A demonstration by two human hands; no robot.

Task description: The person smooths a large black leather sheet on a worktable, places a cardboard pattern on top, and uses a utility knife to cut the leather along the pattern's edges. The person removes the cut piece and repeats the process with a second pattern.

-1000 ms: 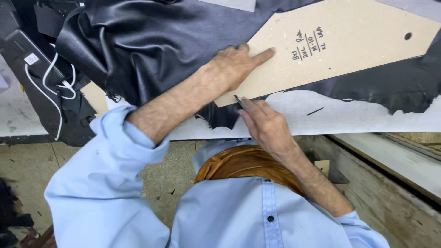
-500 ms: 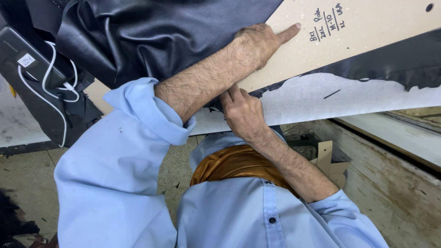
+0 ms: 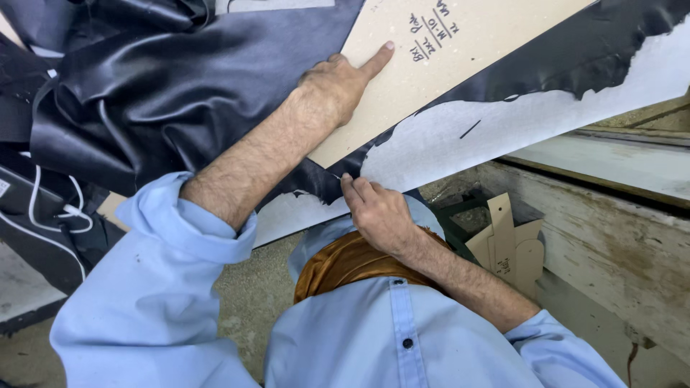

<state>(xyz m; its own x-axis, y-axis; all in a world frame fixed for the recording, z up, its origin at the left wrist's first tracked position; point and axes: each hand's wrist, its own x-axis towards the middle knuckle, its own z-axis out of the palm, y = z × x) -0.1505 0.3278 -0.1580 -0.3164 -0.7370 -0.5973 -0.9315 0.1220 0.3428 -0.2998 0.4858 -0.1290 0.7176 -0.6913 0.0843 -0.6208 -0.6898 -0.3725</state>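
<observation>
Left hand (image 3: 338,86): lies flat on the tan cardboard pattern template (image 3: 460,65), fingers together, forefinger stretched out.
Right hand (image 3: 377,212): fingers bunched at the template's lower corner, pinching something slim; tool unclear.
Black leather sheet (image 3: 180,93): under the template on the white desk (image 3: 460,136).
Progress: judged partway along the template's edge; extent unclear.
Hidden: tool tip, template's far end.

Tan card pattern (image 3: 460,79) flat atop black leather (image 3: 187,93) (glossy, creased)
</observation>
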